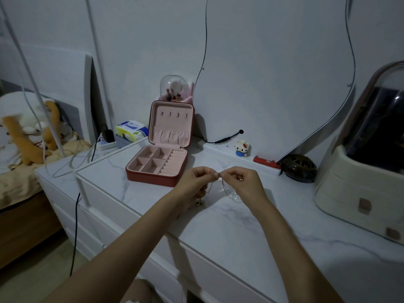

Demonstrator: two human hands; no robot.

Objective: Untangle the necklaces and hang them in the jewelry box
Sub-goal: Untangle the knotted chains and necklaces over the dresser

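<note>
Fingers [213, 172] of two hands pinch tangled necklaces [227, 189].

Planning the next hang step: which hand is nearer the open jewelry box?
Left. The left hand is just right of the jewelry box; the right hand is farther right, both pinching the necklaces.

A single wide-angle head-worn camera looks forward and down along both forearms onto the white marbled surface [229, 226], close over the hands at centre frame, facing the wall, with the bed [19, 178] at left edge.
</note>
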